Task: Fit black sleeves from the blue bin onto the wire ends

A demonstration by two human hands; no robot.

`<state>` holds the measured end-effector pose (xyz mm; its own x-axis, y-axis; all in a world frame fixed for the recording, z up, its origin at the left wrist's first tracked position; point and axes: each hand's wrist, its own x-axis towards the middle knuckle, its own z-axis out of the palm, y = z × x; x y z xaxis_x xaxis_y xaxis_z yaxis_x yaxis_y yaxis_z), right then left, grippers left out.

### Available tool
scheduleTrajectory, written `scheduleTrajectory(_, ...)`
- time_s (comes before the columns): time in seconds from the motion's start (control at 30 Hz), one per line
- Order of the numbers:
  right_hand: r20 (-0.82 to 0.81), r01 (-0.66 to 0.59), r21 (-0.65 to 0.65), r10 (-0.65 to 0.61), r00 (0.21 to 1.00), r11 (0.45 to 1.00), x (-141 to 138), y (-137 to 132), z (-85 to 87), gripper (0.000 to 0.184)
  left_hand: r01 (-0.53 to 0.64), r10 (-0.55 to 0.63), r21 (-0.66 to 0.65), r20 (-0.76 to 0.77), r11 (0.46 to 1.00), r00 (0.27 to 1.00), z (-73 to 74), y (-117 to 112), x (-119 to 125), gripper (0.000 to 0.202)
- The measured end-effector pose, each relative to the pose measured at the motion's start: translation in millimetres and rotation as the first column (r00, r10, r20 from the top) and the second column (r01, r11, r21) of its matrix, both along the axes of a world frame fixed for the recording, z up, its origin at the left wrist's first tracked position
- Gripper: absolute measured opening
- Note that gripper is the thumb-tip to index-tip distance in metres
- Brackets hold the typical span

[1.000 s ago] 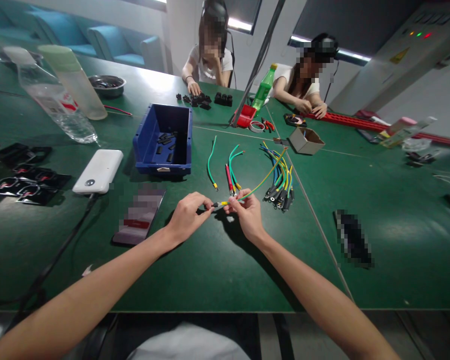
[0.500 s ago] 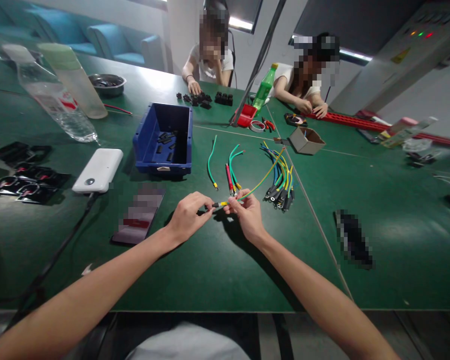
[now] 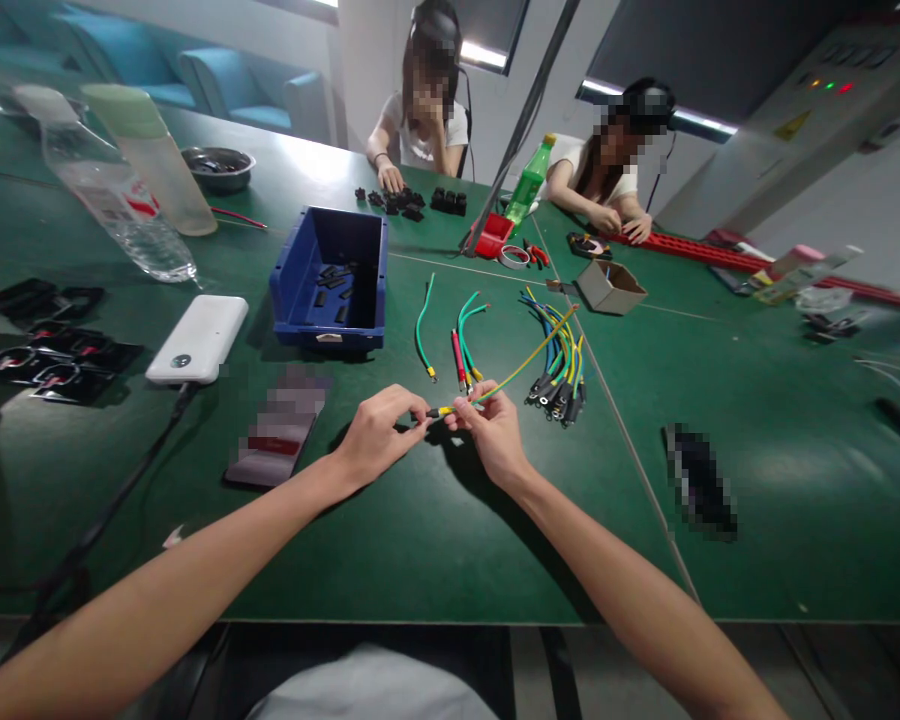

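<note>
Both hands meet just above the green counter (image 3: 435,540) — the left hand (image 3: 375,440) pinches the end of a yellow-green wire (image 3: 521,365) with its fingers pressed together, the right hand (image 3: 491,432) pinches it just beside. A wire bundle (image 3: 559,370) lies near.

A thin yellow-green wire (image 3: 517,368), its near end tipped with a small black piece (image 3: 429,412), is pinched between the left grip (image 3: 375,440) and right grip (image 3: 491,435) just above the green worktop (image 3: 435,540), its length slanting away rightward.
</note>
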<state>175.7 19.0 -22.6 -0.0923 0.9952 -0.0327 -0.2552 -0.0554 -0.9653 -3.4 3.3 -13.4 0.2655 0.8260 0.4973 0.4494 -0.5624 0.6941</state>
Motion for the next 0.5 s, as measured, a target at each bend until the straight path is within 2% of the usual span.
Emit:
scheduleTrajectory(0.13,-0.034,-0.01,-0.007,0.01,0.999,1.0,-0.9,0.6,-2.7,0.034,-0.028,0.028,-0.011,0.012,1.0,1.0,-0.2,-0.7,0.2,0.006)
scheduleTrajectory(0.27,-0.014,-0.009,0.002,0.009,1.0,1.0,-2.7,-0.4,-1.7,0.034,-0.094,0.114,-0.17,0.11,0.981,0.987,-4.0,0.2,2.3,0.005)
scheduleTrajectory(0.37,0.014,-0.005,0.023,0.005,1.0,1.0,-4.3,-2.6,0.5,0.036,-0.069,0.108,-0.255,0.142,0.965,0.984,-5.9,0.5,4.1,0.005)
scheduleTrajectory(0.5,0.024,-0.036,0.012,0.036,0.999,0.999,-5.2,-5.1,0.6,0.035,-0.035,0.053,-0.17,0.103,0.985,0.993,-3.7,-1.8,5.6,0.004)
